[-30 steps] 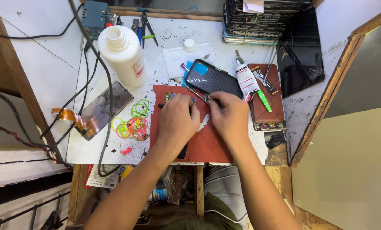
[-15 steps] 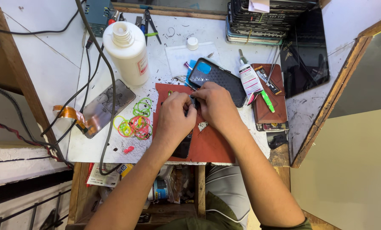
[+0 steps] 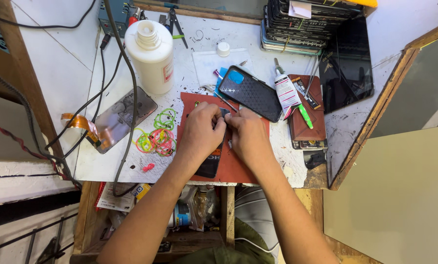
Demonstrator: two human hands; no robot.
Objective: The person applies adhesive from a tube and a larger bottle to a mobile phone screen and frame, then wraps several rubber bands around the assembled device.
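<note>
My left hand (image 3: 201,133) and my right hand (image 3: 248,134) meet fingertip to fingertip over a dark phone (image 3: 210,165) lying on a red work mat (image 3: 238,168). Both hands pinch at the phone's upper end, where a small dark part (image 3: 224,113) shows between the fingers. Most of the phone is hidden under my left hand. A black textured phone case (image 3: 250,93) lies just beyond my hands, at the mat's far right corner.
A white plastic bottle (image 3: 152,56) stands at the back left. Coloured rubber bands (image 3: 155,134) and a metal phone frame (image 3: 121,117) lie left of the mat. A glue tube (image 3: 287,90), a brown wallet (image 3: 308,110), stacked screens (image 3: 307,24) and a dark glass panel (image 3: 348,63) are to the right. Cables run down the left.
My hands have drawn closer together, the right hand sliding left until the fingertips meet at the phone's upper end. The view has shifted slightly.
</note>
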